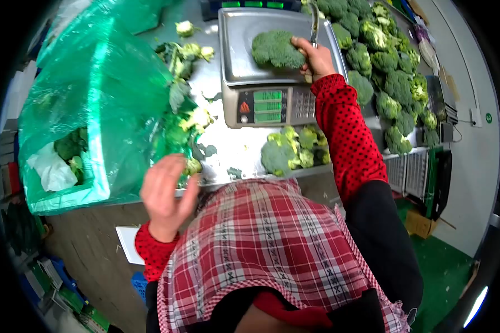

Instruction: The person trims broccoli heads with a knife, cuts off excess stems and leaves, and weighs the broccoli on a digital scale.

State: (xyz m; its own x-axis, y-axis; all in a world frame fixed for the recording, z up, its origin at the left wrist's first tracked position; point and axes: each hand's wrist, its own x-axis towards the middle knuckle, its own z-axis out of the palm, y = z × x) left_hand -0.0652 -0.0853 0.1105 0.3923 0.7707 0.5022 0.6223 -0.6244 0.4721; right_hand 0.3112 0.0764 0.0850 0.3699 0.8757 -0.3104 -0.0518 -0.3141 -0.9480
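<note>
My right hand [318, 60] grips a broccoli head [278, 49] over the metal pan of a digital scale [247, 75]. A knife with a curved blade [315, 22] points up from the same hand; most of its handle is hidden by the fingers. Whether the broccoli rests on the pan I cannot tell. My left hand [169, 191] is at the table's front edge, slightly blurred, with thumb and fingers apart and nothing seen in it. Just beyond its fingertips lies a cut broccoli stem piece [192, 166].
A large green plastic bag [122, 83] at left has broccoli [68, 145] inside. Leaf and stem trimmings [197, 118] are scattered beside it. Several broccoli heads [397, 83] are piled at right, others [278, 155] before the scale's display [268, 105].
</note>
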